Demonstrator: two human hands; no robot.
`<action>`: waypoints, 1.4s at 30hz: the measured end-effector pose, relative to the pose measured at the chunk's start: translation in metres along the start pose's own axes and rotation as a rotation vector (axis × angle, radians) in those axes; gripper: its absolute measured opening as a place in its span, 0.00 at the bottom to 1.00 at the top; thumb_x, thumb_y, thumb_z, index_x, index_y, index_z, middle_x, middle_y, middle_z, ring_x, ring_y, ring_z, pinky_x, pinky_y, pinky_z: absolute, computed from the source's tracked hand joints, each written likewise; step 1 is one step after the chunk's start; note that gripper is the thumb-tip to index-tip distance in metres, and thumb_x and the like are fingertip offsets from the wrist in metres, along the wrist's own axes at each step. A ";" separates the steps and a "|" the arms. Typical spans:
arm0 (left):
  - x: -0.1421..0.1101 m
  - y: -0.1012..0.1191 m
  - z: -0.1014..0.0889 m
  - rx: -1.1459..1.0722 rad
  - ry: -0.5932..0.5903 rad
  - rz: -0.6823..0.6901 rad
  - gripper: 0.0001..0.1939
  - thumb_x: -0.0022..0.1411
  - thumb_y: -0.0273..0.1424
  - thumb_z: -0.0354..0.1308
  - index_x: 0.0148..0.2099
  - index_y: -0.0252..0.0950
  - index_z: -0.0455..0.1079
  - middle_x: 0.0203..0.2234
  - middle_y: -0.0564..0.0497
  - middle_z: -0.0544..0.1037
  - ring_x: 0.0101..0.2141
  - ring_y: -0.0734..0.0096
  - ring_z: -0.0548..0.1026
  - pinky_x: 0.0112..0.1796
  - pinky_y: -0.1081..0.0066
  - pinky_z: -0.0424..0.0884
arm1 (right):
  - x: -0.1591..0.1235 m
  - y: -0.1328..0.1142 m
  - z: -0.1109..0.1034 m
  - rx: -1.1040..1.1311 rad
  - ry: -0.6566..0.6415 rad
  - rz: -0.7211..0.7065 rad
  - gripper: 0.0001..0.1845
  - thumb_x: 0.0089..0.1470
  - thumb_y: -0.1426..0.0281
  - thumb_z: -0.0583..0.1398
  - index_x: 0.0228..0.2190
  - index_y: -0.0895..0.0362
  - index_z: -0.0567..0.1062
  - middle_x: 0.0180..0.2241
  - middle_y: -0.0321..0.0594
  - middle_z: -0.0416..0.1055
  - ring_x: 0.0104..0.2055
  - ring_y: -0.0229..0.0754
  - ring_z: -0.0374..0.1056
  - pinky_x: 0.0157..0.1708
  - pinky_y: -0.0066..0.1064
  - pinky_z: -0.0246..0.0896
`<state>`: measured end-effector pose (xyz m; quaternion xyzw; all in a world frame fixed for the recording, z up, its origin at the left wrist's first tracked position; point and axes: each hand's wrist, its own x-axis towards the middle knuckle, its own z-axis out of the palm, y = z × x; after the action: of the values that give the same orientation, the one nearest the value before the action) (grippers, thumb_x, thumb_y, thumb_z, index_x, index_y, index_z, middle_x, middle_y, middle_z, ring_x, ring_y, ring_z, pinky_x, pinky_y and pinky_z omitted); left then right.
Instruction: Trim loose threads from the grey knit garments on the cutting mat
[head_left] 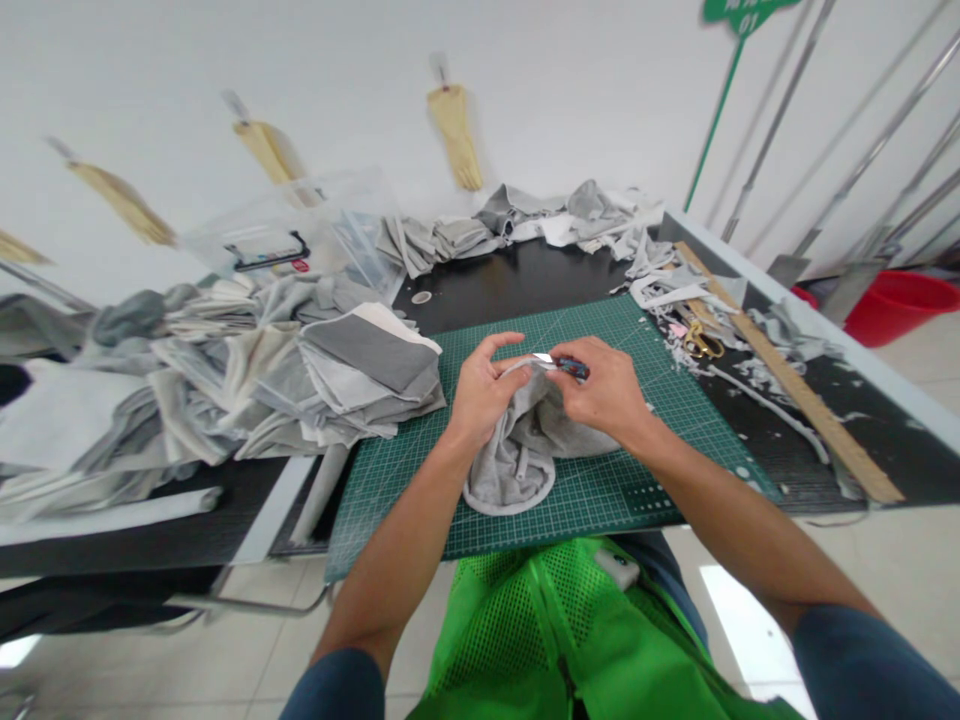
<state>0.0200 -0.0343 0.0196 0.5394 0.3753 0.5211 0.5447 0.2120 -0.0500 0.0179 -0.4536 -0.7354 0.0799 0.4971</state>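
Observation:
A piece of grey cloth (510, 478) with a white bound edge hangs bunched over the green cutting mat (390, 500). My left hand (484, 390) pinches its upper edge between thumb and fingers. Closed around a small utility knife (571, 367) with a dark, patterned handle, my right hand (600, 390) meets the cloth edge beside the left fingertips. The pale blade points left, toward the left fingers. Whether it has entered the cloth cannot be made out. The lower part of the cloth rests on the mat.
To the left lies a large heap of grey and white cloth pieces (367, 350), before a clear plastic box (292, 230). On the right are gold-handled scissors (701, 342), a wooden ruler (795, 385) and fabric scraps (649, 255). A tape roll (421, 297) sits behind the mat.

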 end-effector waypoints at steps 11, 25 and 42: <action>-0.001 0.001 0.001 0.011 -0.012 0.009 0.36 0.53 0.36 0.77 0.61 0.38 0.70 0.37 0.47 0.88 0.34 0.64 0.85 0.38 0.69 0.77 | 0.000 0.001 -0.001 0.003 -0.004 0.001 0.07 0.57 0.73 0.66 0.38 0.52 0.83 0.38 0.43 0.84 0.41 0.50 0.77 0.44 0.42 0.72; 0.000 -0.001 -0.001 0.059 -0.013 0.030 0.36 0.55 0.36 0.77 0.63 0.39 0.69 0.36 0.47 0.88 0.33 0.65 0.84 0.36 0.70 0.75 | 0.002 0.000 -0.004 0.030 -0.010 -0.017 0.08 0.55 0.72 0.67 0.38 0.52 0.84 0.37 0.41 0.84 0.40 0.49 0.77 0.43 0.41 0.73; 0.002 -0.003 -0.005 0.073 -0.013 0.043 0.32 0.54 0.42 0.78 0.57 0.38 0.73 0.38 0.45 0.88 0.31 0.66 0.83 0.33 0.71 0.74 | 0.005 0.005 -0.002 0.228 -0.062 0.139 0.22 0.53 0.64 0.70 0.50 0.52 0.79 0.46 0.43 0.84 0.44 0.49 0.79 0.47 0.42 0.73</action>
<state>0.0165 -0.0311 0.0159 0.5703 0.3786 0.5151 0.5157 0.2162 -0.0436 0.0192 -0.4413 -0.7034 0.2109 0.5158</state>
